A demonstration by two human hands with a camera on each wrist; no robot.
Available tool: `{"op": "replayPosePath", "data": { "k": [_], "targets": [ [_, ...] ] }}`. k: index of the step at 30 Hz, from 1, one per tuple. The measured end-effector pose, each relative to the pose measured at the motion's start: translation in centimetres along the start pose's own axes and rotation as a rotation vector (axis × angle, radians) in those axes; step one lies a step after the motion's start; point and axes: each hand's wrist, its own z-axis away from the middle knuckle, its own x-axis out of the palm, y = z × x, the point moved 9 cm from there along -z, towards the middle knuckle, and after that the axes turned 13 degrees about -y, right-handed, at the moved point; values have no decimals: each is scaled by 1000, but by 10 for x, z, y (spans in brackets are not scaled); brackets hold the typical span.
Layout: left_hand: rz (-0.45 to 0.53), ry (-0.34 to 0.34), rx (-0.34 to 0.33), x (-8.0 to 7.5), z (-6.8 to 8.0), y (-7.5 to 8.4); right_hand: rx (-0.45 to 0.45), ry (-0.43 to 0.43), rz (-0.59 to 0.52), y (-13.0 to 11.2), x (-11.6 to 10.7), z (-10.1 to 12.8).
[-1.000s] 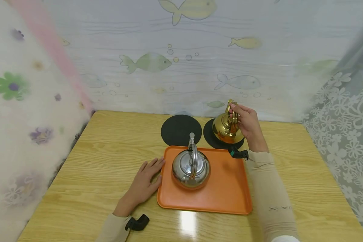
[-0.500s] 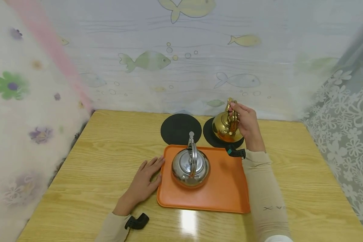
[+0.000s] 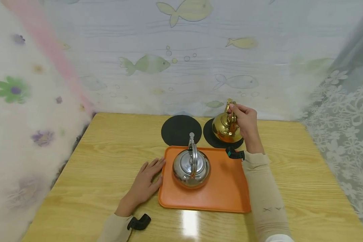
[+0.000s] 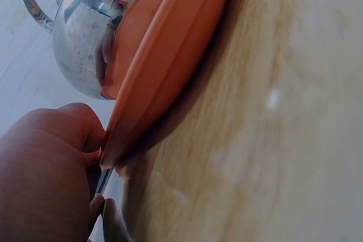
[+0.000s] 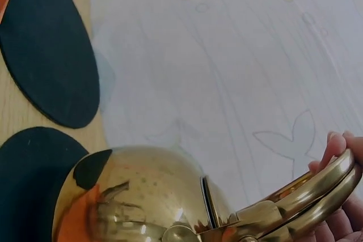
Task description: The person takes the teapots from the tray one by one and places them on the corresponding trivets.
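My right hand (image 3: pixel 246 123) grips the upright handle of a gold kettle (image 3: pixel 224 129), thumb and fingers curled round it. The kettle is over the right-hand black round mat (image 3: pixel 210 136), its spout toward the wall. In the right wrist view the fingers wrap the doubled gold handle (image 5: pixel 309 196). My left hand (image 3: pixel 143 184) lies at the left edge of an orange tray (image 3: pixel 227 195), fingers extended and fingertips right at the rim. A silver kettle (image 3: pixel 186 171) stands on the tray's left half, handle up. The left wrist view shows thumb and fingers beside the tray's corner (image 4: pixel 122 134).
A second black round mat (image 3: pixel 181 129) lies behind the tray, left of the gold kettle. The wooden table (image 3: pixel 109 141) ends at a fish-print curtain (image 3: pixel 193 77). Flowered curtains hang along the left and right sides. A black wrist mount (image 3: pixel 235 154) overhangs the tray's back right corner.
The right forearm has shifted slightly left. Both kettles, the tray and the left hand stay in place; the head view tilts a little.
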Motion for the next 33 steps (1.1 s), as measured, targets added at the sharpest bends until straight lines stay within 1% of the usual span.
{"op": "replayPosePath", "data": {
  "k": [2, 4, 8, 9, 11, 12, 16, 19, 21, 24, 27, 33],
  "targets": [
    [4, -6, -1, 2, -2, 0, -29, 9, 53, -3, -3, 2],
    [7, -9, -3, 4, -3, 0, -52, 10, 157, -6, -3, 4],
    [17, -2, -7, 6, -1, 0, -74, 35, 549, -13, 1, 14],
    [16, 0, -7, 7, 0, 0, -73, 39, 633, -14, 4, 17],
    [12, 0, -6, 8, 1, 0, -73, 51, 758, -20, 9, 26],
    [9, 2, -3, 8, 2, 0, -73, 50, 781, -23, 13, 30],
    [-4, 7, -1, 9, 3, -1, -112, 23, 819, -37, 27, 49],
    [-6, 12, -1, 7, 2, -1, -179, 1, 816, -46, 38, 64],
    [-8, 14, 5, 5, 2, -1, -227, -7, 808, -48, 44, 73],
    [-16, 15, 3, 3, 1, -1, -281, -6, 790, -45, 52, 84],
    [-23, 20, 8, 0, 1, -1, -301, -4, 748, -37, 58, 94],
    [-19, 16, 14, -1, 2, -1, -340, 65, 628, -26, 67, 118]
  ]
}}
